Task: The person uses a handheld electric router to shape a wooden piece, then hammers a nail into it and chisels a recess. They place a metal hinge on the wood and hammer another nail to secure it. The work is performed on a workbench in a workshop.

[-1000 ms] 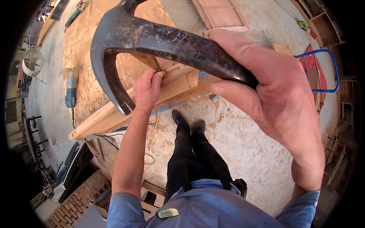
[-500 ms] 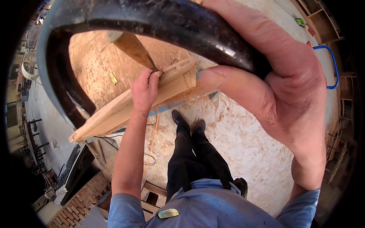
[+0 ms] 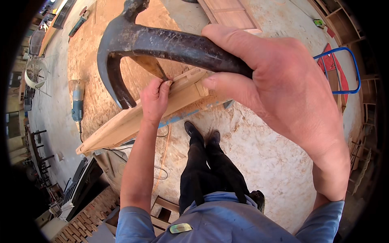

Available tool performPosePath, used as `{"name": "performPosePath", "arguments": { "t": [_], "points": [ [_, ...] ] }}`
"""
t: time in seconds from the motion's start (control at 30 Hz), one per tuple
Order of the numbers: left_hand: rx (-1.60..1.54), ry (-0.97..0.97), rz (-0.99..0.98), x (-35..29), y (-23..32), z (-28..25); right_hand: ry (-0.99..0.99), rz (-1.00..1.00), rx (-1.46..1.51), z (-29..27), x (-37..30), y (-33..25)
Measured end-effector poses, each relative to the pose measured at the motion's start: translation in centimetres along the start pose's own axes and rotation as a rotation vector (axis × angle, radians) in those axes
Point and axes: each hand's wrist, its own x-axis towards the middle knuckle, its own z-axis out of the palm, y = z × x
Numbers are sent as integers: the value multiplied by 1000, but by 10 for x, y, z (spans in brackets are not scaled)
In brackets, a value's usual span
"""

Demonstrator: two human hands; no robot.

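Observation:
My right hand [image 3: 287, 85] grips a dark claw hammer [image 3: 178, 45] by its handle, raised close to the camera, with the claw pointing down and left. Below and behind the hammer, my left hand [image 3: 154, 101] pinches a chisel [image 3: 149, 67] with a yellowish wooden handle. The hammer hides the upper end of that handle. The chisel's lower end meets the upper edge of a long pale wooden workpiece [image 3: 178, 98], though my fingers cover its tip. This workpiece lies slantwise along the near edge of a plywood-topped bench [image 3: 91, 52].
A blue power tool [image 3: 77, 103] with a cord lies on the bench's left side, and a green-bodied grinder [image 3: 79, 23] farther back. Wooden panels [image 3: 231, 14] are beyond the bench. A blue tubular handle [image 3: 358, 73] stands at right. Stacked wood strips [image 3: 87, 214] sit lower left.
The hammer has moved away from the camera, so its whole claw and part of its head now show. My left hand keeps the chisel at the same spot on the workpiece.

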Motion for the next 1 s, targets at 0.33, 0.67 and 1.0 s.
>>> {"name": "performPosePath", "arguments": {
  "t": [0.33,0.67,1.0],
  "points": [
    [-323,60,-90,3,-4,11,30,170,184,7,-38,27],
    [-374,5,-193,8,-19,19,30,263,261,5,-54,42],
    [-362,0,-188,9,-11,20,51,294,304,5,-53,45]
  ]
}}
